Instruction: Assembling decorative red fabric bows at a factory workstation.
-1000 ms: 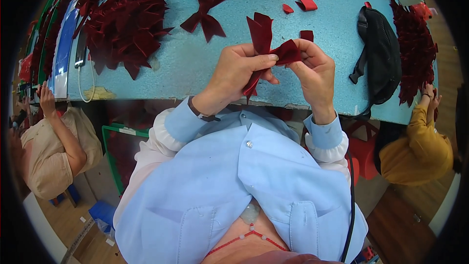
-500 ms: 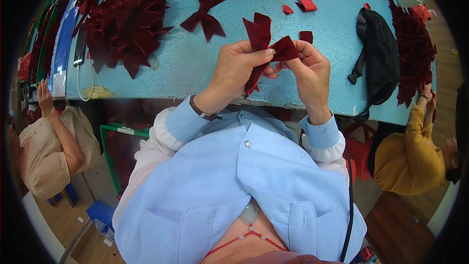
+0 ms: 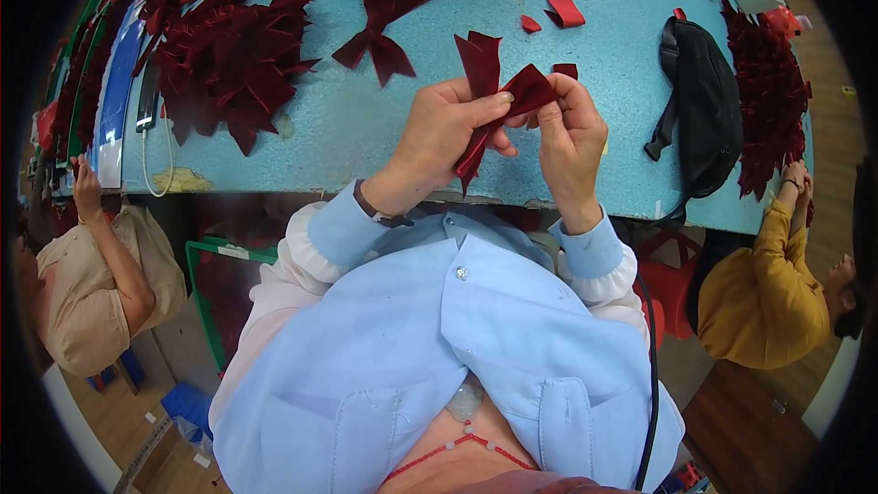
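Between my two hands, above the table's front edge, is a dark red velvet ribbon bow (image 3: 526, 91). My left hand (image 3: 445, 123) pinches it near the middle, thumb on top, with one notched tail sticking up and another hanging below. The fingers of my right hand (image 3: 574, 133) are closed on the loop at the right side. The underside of the bow's middle is hidden by my fingers. A finished-looking dark red bow (image 3: 380, 32) lies on the table beyond my left hand. A small dark red velvet piece (image 3: 565, 69) shows just behind my right fingertips.
A large heap of dark red bows (image 3: 238, 55) covers the table's left part. A black waist bag (image 3: 702, 105) and another pile of dark red pieces (image 3: 773, 101) lie right. Red ribbon scraps (image 3: 563, 7) lie ahead. Co-workers sit left (image 3: 110, 284) and right (image 3: 768, 297).
The right loop has been turned up and spread a little, and my right hand has shifted slightly left. My left hand keeps its pinch. The whole view has shifted slightly.
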Demonstrator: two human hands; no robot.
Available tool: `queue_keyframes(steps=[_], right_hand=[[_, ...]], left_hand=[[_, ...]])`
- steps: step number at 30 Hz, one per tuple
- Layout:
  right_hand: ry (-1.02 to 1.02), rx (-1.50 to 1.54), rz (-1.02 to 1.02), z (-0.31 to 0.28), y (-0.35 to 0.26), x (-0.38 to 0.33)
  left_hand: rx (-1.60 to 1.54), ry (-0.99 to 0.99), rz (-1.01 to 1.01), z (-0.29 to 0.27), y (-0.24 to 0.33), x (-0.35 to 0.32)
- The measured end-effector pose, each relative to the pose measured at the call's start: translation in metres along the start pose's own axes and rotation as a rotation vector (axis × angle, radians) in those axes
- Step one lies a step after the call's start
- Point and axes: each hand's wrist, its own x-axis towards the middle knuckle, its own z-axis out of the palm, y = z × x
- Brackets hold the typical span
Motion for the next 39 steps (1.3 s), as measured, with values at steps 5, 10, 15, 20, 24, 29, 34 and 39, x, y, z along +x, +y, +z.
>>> queue_keyframes(steps=[5,10,15,20,24,29,34,39], right_hand=[[0.025,-0.232,-0.130,-0.002,0.015,0.003],[0.099,-0.220,-0.167,0.004,0.017,-0.007],[0.131,-0.660,-0.396,0.000,0.018,-0.004],[-0.085,-0.102,0.004,-0.013,-0.006,-0.002],[-0.089,0.195,0.224,-0.015,-0.012,0.009],[-0.160,0.013,0.169,0.000,-0.006,0.005],[0.007,-0.054,0.088,0.006,0.000,-0.002],[-0.068,0.264,0.308,-0.001,0.014,-0.005]], left_hand=[[-0.003,-0.005,0.019,0.001,-0.003,-0.004],[-0.009,0.053,0.029,0.001,-0.005,-0.004],[-0.089,0.042,-0.012,-0.006,-0.012,-0.002],[-0.017,0.088,-0.041,-0.019,-0.016,-0.004],[0.066,0.008,0.020,-0.014,-0.005,-0.005],[0.072,-0.014,0.048,-0.008,-0.009,-0.011],[0.061,0.006,-0.019,-0.014,-0.012,-0.007],[0.037,-0.003,-0.049,-0.020,-0.017,-0.006]])
